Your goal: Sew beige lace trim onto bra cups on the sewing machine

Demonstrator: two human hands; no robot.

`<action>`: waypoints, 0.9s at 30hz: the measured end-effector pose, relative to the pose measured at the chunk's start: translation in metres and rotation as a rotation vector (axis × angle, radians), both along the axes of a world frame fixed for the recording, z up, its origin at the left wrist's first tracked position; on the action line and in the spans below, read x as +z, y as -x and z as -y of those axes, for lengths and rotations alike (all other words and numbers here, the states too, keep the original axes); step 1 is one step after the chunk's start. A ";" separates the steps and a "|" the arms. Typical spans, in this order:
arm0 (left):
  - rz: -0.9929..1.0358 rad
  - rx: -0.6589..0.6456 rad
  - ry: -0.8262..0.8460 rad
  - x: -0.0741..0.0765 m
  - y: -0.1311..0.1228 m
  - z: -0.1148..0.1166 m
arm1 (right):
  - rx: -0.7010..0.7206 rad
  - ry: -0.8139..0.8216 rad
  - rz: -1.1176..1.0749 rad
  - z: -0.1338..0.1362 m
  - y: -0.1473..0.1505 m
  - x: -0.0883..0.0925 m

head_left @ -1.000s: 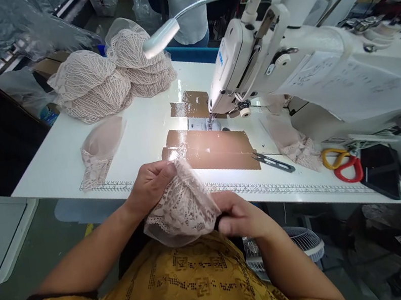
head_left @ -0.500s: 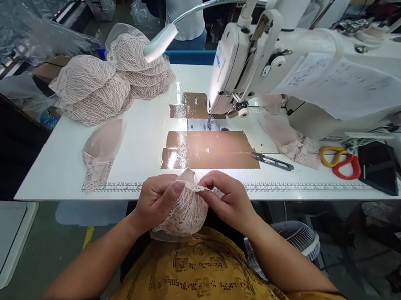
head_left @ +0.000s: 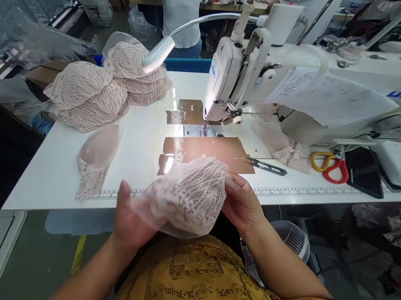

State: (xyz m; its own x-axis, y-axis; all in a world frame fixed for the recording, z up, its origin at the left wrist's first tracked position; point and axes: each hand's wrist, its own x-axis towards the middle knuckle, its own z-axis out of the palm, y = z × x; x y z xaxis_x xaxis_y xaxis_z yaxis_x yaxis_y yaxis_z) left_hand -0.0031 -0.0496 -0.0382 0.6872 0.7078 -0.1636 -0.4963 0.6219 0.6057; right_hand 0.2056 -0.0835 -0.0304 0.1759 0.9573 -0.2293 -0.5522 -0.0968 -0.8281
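A beige lace bra cup (head_left: 197, 199) with a sheer mesh edge is held up in front of me, over the table's front edge. My right hand (head_left: 243, 201) pinches the cup's right end between thumb and fingers. On the other side, my left hand (head_left: 132, 221) is open, its thumb stretched up and its fingers partly hidden behind the sheer mesh. It looks slightly blurred. Another lace cup piece (head_left: 96, 159) lies flat on the table to the left. Beyond the held cup stands a white sewing machine (head_left: 224, 77), its needle over the plate.
Stacked lace cups (head_left: 87, 94) sit at the back left under a lamp (head_left: 159, 54). Thread snips (head_left: 266, 165), red-and-yellow scissors (head_left: 336, 168), a dark phone-like slab (head_left: 363, 171) and more lace fabric (head_left: 285, 148) lie right. A ruler tape (head_left: 299, 190) runs along the front edge. Co-workers sit behind.
The cup has turned and risen, its lace side now spread toward the right. My left hand has let go of the edge and moved left; my right hand still grips the cup.
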 end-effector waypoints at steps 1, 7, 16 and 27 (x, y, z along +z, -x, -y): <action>0.046 -0.023 0.044 -0.002 0.000 0.006 | -0.030 -0.009 -0.005 0.000 0.000 0.000; -0.204 0.026 -0.011 0.002 -0.026 0.024 | 0.106 -0.057 0.180 -0.007 0.011 -0.006; -0.198 -0.496 -0.605 0.012 0.026 0.005 | 0.012 -0.039 0.212 -0.011 -0.009 0.015; -0.740 -0.114 -1.049 0.038 0.007 -0.027 | 0.332 -0.250 0.660 -0.001 0.010 0.025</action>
State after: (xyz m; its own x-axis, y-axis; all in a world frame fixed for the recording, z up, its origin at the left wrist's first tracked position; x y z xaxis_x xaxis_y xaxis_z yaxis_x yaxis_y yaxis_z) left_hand -0.0104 -0.0226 0.0002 0.7369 0.6728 0.0659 0.1900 -0.2996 0.9349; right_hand 0.1959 -0.0821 -0.0053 -0.1044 0.9931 0.0526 0.0875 0.0618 -0.9942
